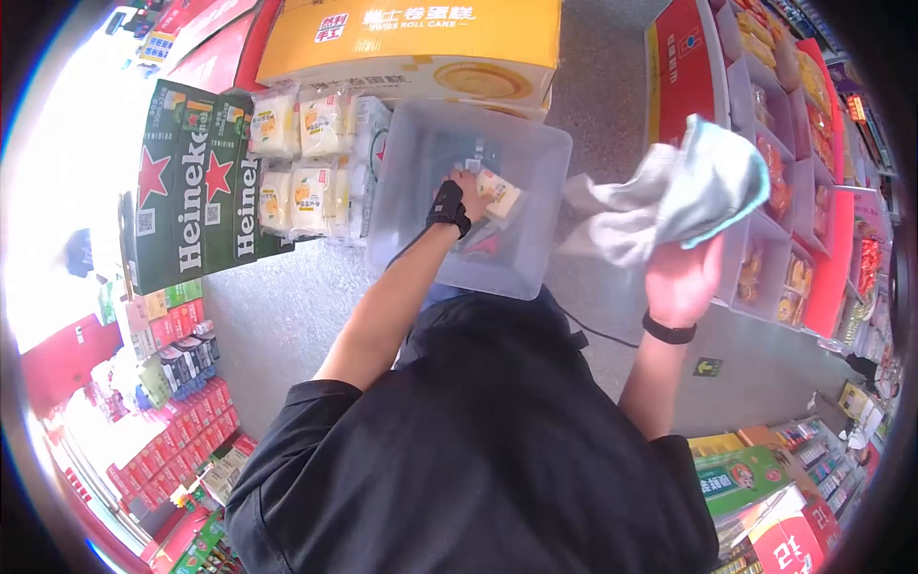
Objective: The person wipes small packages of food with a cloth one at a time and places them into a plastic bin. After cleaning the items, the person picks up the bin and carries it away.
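Observation:
My left hand (470,194) reaches into a clear plastic bin (535,153) and grips a small yellow-and-white packaged snack (500,196) inside it. A black band sits on that wrist. My right hand (681,282) is raised to the right of the bin and holds a bunched grey-and-light-blue cloth (669,196), which hangs above the palm. A black band is on the right wrist too. My dark shirt fills the lower middle of the view.
Green Heineken cartons (196,187) stand at left, with packaged cakes (301,158) stacked beside the bin. A yellow roll-cake box (411,38) lies beyond. A red-and-white snack rack (794,172) runs along the right. Shelves of goods line the lower left and lower right. The floor is grey.

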The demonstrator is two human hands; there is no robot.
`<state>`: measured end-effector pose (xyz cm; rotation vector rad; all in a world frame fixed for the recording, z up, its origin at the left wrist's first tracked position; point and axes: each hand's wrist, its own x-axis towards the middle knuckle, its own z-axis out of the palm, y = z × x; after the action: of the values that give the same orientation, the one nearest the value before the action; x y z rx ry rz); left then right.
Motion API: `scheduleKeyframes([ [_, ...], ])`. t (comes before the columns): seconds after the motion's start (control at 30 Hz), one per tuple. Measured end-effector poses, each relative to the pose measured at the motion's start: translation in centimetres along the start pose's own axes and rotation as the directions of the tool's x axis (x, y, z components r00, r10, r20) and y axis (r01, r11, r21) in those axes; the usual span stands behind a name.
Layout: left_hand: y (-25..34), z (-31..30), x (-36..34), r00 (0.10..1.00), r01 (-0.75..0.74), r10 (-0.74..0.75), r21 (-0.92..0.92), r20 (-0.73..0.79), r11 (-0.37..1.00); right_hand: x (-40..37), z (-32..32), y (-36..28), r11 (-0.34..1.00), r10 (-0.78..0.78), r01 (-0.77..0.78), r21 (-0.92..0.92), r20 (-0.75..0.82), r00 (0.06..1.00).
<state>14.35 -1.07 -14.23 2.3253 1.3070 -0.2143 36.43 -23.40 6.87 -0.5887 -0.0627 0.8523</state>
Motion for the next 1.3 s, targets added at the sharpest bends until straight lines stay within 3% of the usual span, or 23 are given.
scheduleKeyframes([
  [0.07, -0.6, 0.8, 0.7, 1.000, 0.017, -0.017, -0.074, 0.005, 0.997, -0.2, -0.3, 0.7, 0.989, 0.010, -0.006, -0.150, 0.027, 1.000],
  [0.1, -0.5, 0.5, 0.7, 1.000, 0.028, -0.027, -0.113, 0.010, 0.993, -0.1, 0.5, 1.3, 0.925, -0.094, 0.127, -0.359, 0.107, 0.990],
  [0.23, 0.9, -1.8, -0.8, 0.994, 0.105, -0.101, -0.336, 0.029, 0.936, -0.2, 1.1, 1.7, 0.846, -0.063, 0.083, -0.526, 0.056, 0.996],
  [0.3, 1.9, -5.2, -3.3, 0.996, 0.084, -0.091, -0.399, 0.000, 0.913, 0.3, 0.4, 2.3, 0.739, -0.059, 0.135, -0.660, 0.137, 0.989],
  [0.33, 1.9, -5.5, -4.5, 0.993, 0.111, -0.104, -0.634, 0.049, 0.765, 0.6, 0.7, 2.5, 0.677, -0.051, 0.165, -0.717, 0.178, 0.983],
  [0.4, 1.4, -6.2, -6.4, 0.987, 0.155, -0.085, -0.940, 0.135, 0.305, 0.5, 2.7, 3.3, 0.693, -0.052, 0.176, -0.699, 0.195, 0.979],
  [0.43, 0.9, -7.4, -7.2, 0.967, 0.241, 0.039, -0.951, 0.253, 0.196, 0.4, 4.2, 3.9, 0.678, -0.058, 0.190, -0.710, 0.207, 0.977],
  [0.53, 2.6, -11.0, -11.3, 0.961, 0.272, 0.132, -0.917, 0.243, -0.292, -1.2, 8.6, 7.0, 0.665, -0.012, 0.213, -0.716, 0.276, 0.961],
  [0.6, 2.8, -11.2, -13.1, 0.980, 0.186, 0.143, -0.903, 0.141, -0.388, -2.3, 10.2, 9.0, 0.365, 0.164, 0.374, -0.852, 0.455, 0.875],
  [0.63, 2.6, -10.4, -13.6, 0.990, 0.117, 0.117, -0.889, 0.072, -0.442, -3.1, 11.0, 10.0, 0.298, 0.279, 0.403, -0.866, 0.482, 0.830],
  [0.7, 3.6, -10.2, -15.3, 0.998, -0.034, 0.034, -0.865, -0.059, -0.501, -3.4, 10.1, 13.2, 0.244, 0.176, 0.677, -0.694, 0.718, 0.673],
  [0.73, 3.9, -10.0, -16.1, 0.983, -0.101, 0.064, -0.804, -0.170, -0.586, -3.4, 10.0, 14.2, 0.208, 0.131, 0.789, -0.578, 0.816, 0.563],
  [0.8, 4.2, -10.1, -17.5, 0.917, -0.204, 0.087, -0.644, -0.390, -0.737, -4.1, 10.8, 13.9, 0.098, 0.229, 0.857, -0.506, 0.849, 0.475],
  [0.83, 4.6, -11.0, -18.3, 0.942, -0.264, -0.010, -0.721, -0.336, -0.640, -4.6, 11.0, 13.7, 0.043, 0.281, 0.883, -0.467, 0.854, 0.438],
  [0.93, 4.5, -11.3, -18.7, 0.911, -0.185, 0.066, -0.546, -0.407, -0.817, -4.6, 10.4, 14.7, -0.004, 0.322, 0.897, -0.442, 0.849, 0.419],
  [1.03, 5.8, -11.7, -19.5, 0.970, -0.238, -0.146, -0.647, -0.193, -0.724, -4.5, 10.1, 15.4, -0.025, 0.320, 0.893, -0.449, 0.843, 0.432],
  [1.1, 5.8, -11.7, -19.8, 0.964, -0.265, -0.187, -0.659, -0.187, -0.704, -4.8, 10.4, 15.7, -0.054, 0.322, 0.883, -0.466, 0.829, 0.457],
  [1.23, 5.7, -12.9, -19.5, 0.956, -0.280, -0.259, -0.693, -0.138, -0.664, -4.4, 11.1, 16.0, -0.174, 0.265, 0.843, -0.509, 0.800, 0.538],
  [1.3, 5.5, -13.8, -19.1, 0.974, -0.215, -0.196, -0.713, -0.110, -0.667, -2.7, 10.1, 17.1, -0.016, 0.184, 0.740, -0.673, 0.725, 0.664],
])
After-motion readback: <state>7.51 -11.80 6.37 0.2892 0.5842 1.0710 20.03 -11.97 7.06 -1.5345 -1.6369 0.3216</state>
